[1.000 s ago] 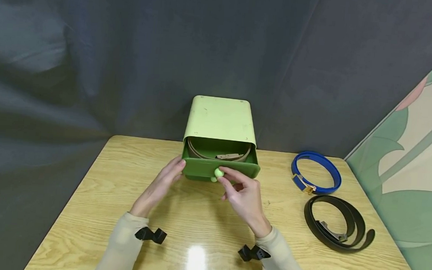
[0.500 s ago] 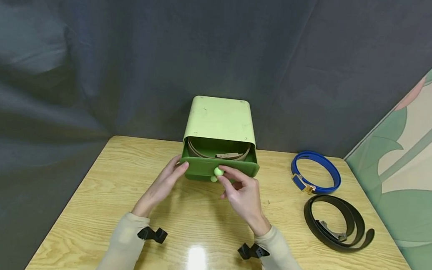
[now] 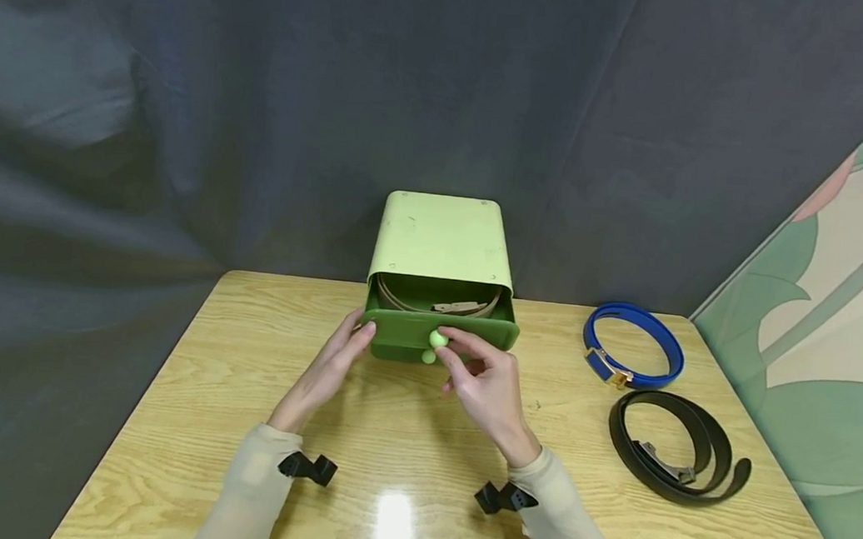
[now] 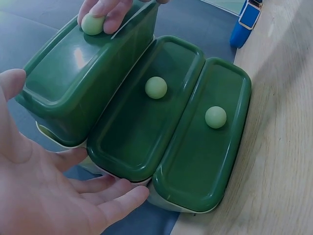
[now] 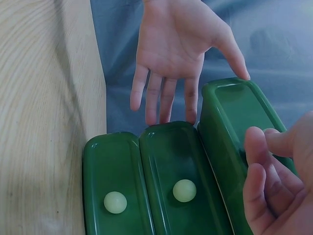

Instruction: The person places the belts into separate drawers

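A small pale green cabinet (image 3: 441, 235) stands at the back of the table, its green top drawer (image 3: 400, 332) pulled partly out. Inside the drawer lies a coiled beige belt (image 3: 461, 308). My right hand (image 3: 489, 388) pinches the drawer's round light green knob (image 3: 437, 338) between thumb and fingers. At the cabinet's left side is my left hand (image 3: 322, 370), fingers extended, its thumb at the left edge of the drawer front. In the left wrist view, the middle drawer (image 4: 142, 127) and the bottom drawer (image 4: 195, 161) are closed.
To the right on the wooden table (image 3: 190, 386) lie a coiled blue belt (image 3: 656, 327) with a gold-edged buckle and a coiled black belt (image 3: 716, 436). A dark curtain (image 3: 337, 113) hangs behind, and a floral panel (image 3: 840, 331) borders the right side.
The top drawer has slid slightly inward, with my right hand still on its knob. My left thumb has shifted onto the left edge of the drawer front. Both loose belts lie where they were.
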{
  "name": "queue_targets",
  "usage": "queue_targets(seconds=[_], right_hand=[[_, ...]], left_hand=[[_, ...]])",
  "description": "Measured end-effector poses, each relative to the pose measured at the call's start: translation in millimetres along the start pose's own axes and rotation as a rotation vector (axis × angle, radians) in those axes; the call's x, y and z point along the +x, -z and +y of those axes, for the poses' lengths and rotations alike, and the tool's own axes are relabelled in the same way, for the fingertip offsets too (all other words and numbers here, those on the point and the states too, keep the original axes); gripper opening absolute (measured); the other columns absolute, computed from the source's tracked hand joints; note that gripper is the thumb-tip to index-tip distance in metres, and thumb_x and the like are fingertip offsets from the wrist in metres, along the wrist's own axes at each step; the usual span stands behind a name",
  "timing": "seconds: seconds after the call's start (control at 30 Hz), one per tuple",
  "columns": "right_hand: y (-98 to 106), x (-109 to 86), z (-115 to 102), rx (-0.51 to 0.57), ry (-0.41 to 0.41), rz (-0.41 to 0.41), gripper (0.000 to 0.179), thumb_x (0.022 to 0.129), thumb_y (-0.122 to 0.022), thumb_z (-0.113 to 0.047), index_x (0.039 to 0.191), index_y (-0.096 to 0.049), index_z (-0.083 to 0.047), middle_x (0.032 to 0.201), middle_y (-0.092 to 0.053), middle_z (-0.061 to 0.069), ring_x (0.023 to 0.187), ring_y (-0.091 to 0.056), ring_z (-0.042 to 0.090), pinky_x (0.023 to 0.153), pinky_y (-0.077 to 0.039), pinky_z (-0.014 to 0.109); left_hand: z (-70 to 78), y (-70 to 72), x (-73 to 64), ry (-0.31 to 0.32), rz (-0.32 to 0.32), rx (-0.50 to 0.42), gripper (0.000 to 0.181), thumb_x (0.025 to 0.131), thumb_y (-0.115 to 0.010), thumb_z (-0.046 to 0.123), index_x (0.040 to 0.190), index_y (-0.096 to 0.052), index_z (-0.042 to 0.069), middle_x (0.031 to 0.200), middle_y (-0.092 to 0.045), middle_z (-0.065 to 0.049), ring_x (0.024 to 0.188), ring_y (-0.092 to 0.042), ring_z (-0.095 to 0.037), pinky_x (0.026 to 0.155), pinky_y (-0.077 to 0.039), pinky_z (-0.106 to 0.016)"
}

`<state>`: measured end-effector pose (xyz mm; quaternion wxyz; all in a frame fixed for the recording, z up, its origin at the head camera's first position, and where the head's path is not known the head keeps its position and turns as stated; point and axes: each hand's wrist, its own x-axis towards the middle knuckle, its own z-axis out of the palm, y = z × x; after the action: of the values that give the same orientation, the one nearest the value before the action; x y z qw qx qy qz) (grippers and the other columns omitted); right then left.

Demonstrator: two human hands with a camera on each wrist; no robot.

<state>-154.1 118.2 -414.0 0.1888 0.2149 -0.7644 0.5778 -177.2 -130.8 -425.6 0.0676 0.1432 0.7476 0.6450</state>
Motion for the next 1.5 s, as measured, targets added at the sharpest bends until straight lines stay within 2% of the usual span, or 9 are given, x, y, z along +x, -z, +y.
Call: queue_targets(seconds=[0.13,0.37,0.67,0.87,1.03,1.17,1.4,1.5], right_hand=[[0.0,0.7,0.8,0.004,-0.006,0.005,0.027,0.097,-0.077,-0.003,0.123,-0.079,-0.006,0.096,-0.08,0.022,0.048,-0.064,0.004,0.041,-0.051,0.026],[-0.9,2.7,1.3,-0.007,-0.026,0.018,0.027,0.097,-0.078,-0.005,0.124,-0.079,-0.009,0.097,-0.082,0.016,0.048,-0.064,0.005,0.039,-0.048,0.025],[-4.2,7.2,3.3,0.002,-0.059,0.024,0.028,0.097,-0.078,-0.006,0.125,-0.079,-0.01,0.097,-0.082,0.015,0.048,-0.065,0.006,0.038,-0.045,0.025],[-6.1,7.2,5.4,0.026,-0.075,0.039,0.028,0.097,-0.078,-0.005,0.125,-0.079,-0.009,0.098,-0.081,0.017,0.049,-0.065,0.007,0.039,-0.044,0.024],[-8.0,9.1,6.1,0.026,-0.069,0.06,0.028,0.097,-0.078,-0.007,0.125,-0.079,-0.01,0.101,-0.082,0.017,0.049,-0.067,0.016,0.039,-0.045,0.024],[-10.0,10.2,6.7,0.033,-0.073,0.078,0.027,0.097,-0.078,-0.007,0.125,-0.079,-0.008,0.102,-0.082,0.018,0.048,-0.067,0.025,0.039,-0.047,0.025],[-12.7,12.4,9.7,0.06,-0.059,0.103,0.027,0.097,-0.077,-0.003,0.125,-0.078,-0.006,0.103,-0.081,0.02,0.045,-0.065,0.014,0.039,-0.048,0.025],[-14.4,13.8,12.4,0.079,-0.037,0.118,0.027,0.097,-0.076,-0.001,0.124,-0.078,-0.005,0.103,-0.081,0.022,0.044,-0.064,0.019,0.041,-0.05,0.025]], left_hand=[[-0.3,-0.2,1.1,0.001,-0.009,-0.013,0.068,0.114,-0.036,0.044,0.171,-0.019,0.011,0.172,-0.028,-0.02,0.161,-0.027,-0.041,0.129,-0.026,-0.066],[-0.6,-0.8,1.5,0.012,-0.004,-0.012,0.067,0.114,-0.038,0.045,0.171,-0.02,0.014,0.173,-0.028,-0.017,0.161,-0.028,-0.039,0.129,-0.027,-0.064],[-3.3,0.6,1.4,0.0,0.015,-0.013,0.065,0.115,-0.039,0.041,0.17,-0.022,0.011,0.173,-0.028,-0.019,0.159,-0.033,-0.042,0.129,-0.028,-0.063],[-3.6,-1.7,0.0,0.014,0.018,-0.007,0.067,0.114,-0.042,0.041,0.17,-0.021,0.012,0.173,-0.029,-0.018,0.158,-0.036,-0.041,0.129,-0.029,-0.062],[-2.5,-1.9,1.1,0.019,0.032,0.006,0.069,0.113,-0.045,0.042,0.171,-0.02,0.014,0.172,-0.032,-0.017,0.156,-0.038,-0.04,0.128,-0.029,-0.063],[-3.5,-0.8,1.1,0.012,0.019,0.014,0.069,0.113,-0.044,0.042,0.171,-0.019,0.013,0.173,-0.03,-0.018,0.157,-0.037,-0.041,0.128,-0.028,-0.064],[-3.8,-1.2,-0.7,0.025,0.018,0.013,0.067,0.113,-0.047,0.039,0.171,-0.022,0.016,0.175,-0.027,-0.015,0.159,-0.034,-0.04,0.127,-0.029,-0.065],[-3.4,-1.6,-0.4,0.041,0.036,0.017,0.068,0.111,-0.051,0.04,0.17,-0.024,0.019,0.175,-0.027,-0.012,0.159,-0.034,-0.04,0.126,-0.031,-0.065]])
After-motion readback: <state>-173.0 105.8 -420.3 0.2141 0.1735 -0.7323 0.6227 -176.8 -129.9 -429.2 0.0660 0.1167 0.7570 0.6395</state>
